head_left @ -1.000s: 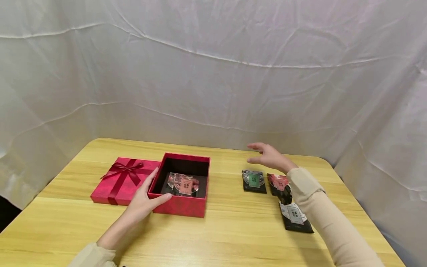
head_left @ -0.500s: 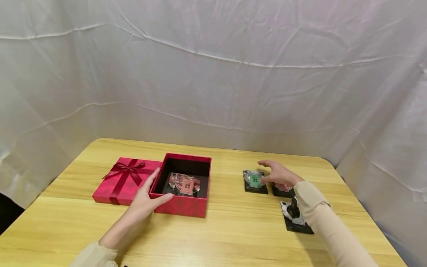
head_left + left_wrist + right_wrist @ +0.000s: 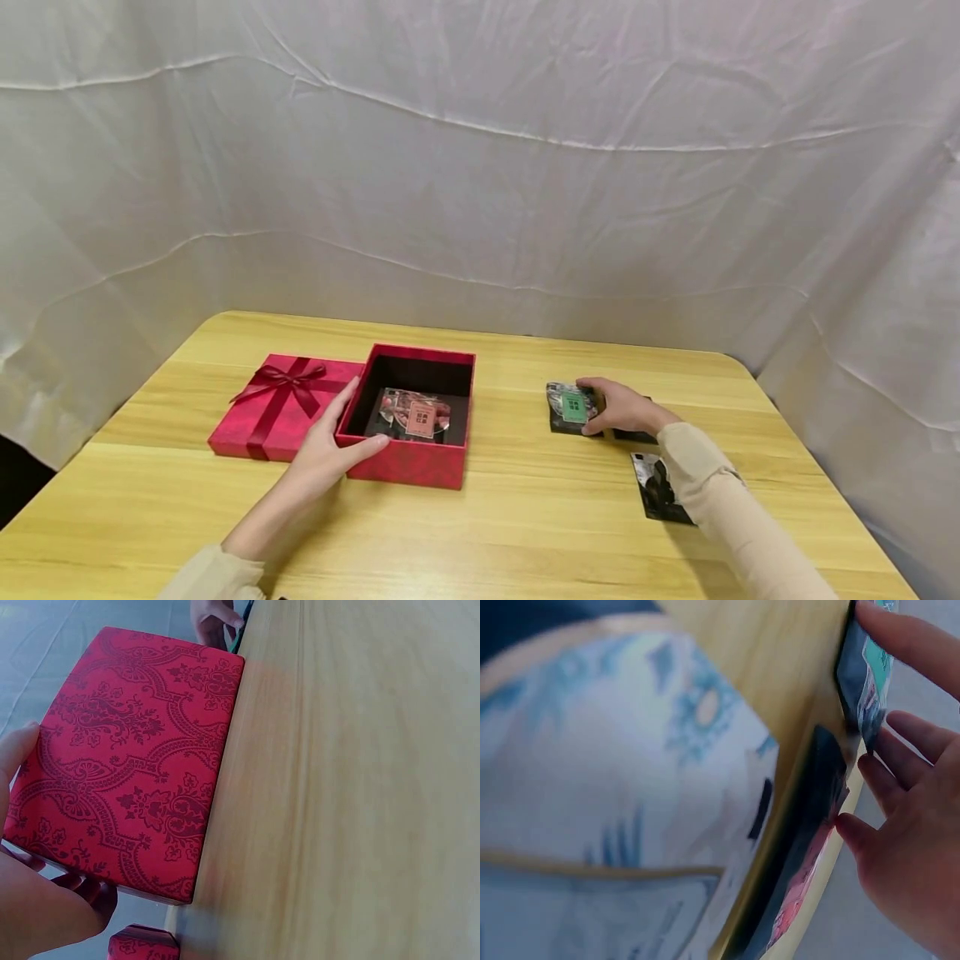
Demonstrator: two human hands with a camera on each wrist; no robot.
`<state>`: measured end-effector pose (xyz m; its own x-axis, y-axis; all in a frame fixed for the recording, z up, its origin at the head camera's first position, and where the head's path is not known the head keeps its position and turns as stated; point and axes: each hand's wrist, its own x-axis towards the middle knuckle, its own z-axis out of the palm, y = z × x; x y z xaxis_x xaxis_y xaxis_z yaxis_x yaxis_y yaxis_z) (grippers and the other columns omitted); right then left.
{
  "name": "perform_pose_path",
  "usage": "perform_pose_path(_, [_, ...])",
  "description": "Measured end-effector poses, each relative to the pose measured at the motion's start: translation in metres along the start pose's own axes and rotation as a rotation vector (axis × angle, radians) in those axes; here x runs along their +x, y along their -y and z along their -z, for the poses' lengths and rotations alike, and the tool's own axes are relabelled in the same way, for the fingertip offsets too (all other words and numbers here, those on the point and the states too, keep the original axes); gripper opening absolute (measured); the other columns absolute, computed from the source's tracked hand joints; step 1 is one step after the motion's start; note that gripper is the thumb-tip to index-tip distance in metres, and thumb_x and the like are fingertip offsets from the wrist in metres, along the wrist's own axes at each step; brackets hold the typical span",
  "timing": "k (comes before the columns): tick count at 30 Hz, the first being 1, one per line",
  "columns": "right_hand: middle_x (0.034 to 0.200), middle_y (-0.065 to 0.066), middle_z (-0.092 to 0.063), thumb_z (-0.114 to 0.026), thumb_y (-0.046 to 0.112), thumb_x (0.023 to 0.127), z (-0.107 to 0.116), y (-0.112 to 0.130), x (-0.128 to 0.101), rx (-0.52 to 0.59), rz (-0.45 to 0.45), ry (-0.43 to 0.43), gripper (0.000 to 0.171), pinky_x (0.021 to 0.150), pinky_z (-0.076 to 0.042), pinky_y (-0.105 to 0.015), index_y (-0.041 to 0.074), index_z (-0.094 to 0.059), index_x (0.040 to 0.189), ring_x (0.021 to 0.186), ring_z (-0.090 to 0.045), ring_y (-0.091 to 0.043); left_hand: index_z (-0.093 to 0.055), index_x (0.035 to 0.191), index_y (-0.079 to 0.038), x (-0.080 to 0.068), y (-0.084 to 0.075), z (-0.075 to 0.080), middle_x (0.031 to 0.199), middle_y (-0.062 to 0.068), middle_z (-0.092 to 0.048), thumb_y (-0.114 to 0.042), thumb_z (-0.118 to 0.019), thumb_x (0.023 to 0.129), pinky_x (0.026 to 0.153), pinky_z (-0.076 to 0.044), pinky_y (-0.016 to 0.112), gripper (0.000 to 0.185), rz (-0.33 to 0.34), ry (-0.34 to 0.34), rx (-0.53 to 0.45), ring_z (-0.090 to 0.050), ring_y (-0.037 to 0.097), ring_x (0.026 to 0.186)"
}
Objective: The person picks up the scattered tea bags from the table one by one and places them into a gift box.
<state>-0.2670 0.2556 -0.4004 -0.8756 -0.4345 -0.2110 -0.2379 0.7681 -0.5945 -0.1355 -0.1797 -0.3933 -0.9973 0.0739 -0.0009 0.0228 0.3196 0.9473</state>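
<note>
The fingers and thumb of my left hand [image 3: 326, 450] grip the near-left corner of an uncovered red gift box [image 3: 427, 462], also large in the left wrist view. A black packet [image 3: 416, 415] with a red label, apparently tea, lies inside. My right hand [image 3: 622, 408] has its thumb and fingers at opposite edges of a green-labelled tea packet [image 3: 572, 407] on the table. Under that hand, mostly hidden in the head view, is a red-labelled tea packet [image 3: 799, 885]. Closer to me lies a white-and-black tea packet [image 3: 660, 493], partly covered by the wrist and a dark shape there.
The box's lid [image 3: 247, 417], with a dark red ribbon bow, lies left of the box. Everything rests on a wooden table [image 3: 510, 525]. Behind and at both sides hangs a pale cloth [image 3: 480, 208].
My right hand has come down toward me from above the packets onto the green-labelled tea packet, taking its edges between thumb and fingers. My left hand keeps its hold on the box.
</note>
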Motion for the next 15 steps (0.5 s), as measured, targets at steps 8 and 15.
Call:
perform_pose_path(8, [0.146, -0.030, -0.033, -0.086, 0.019, 0.073, -0.0017, 0.0050, -0.0020, -0.052, 0.033, 0.034, 0.096, 0.101, -0.035, -0.057, -0.008, -0.030, 0.146, 0.128, -0.038, -0.044, -0.015, 0.157, -0.022, 0.0002, -0.0007, -0.0006, 0.159, 0.015, -0.014, -0.026, -0.074, 0.085, 0.105, -0.016, 0.069, 0.093, -0.009, -0.007, -0.002, -0.010, 0.040, 0.143])
perform_pose_path(15, [0.144, -0.029, -0.037, -0.086, 0.021, 0.072, -0.0047, 0.0077, -0.0025, -0.114, 0.056, 0.008, 0.094, 0.102, -0.035, -0.057, -0.008, -0.034, 0.145, 0.128, -0.039, -0.044, -0.014, 0.157, -0.022, -0.0003, -0.0005, 0.0002, 0.159, 0.015, -0.013, -0.027, -0.074, 0.085, 0.104, -0.016, 0.070, 0.093, 0.000, -0.005, 0.010, -0.009, 0.041, 0.143])
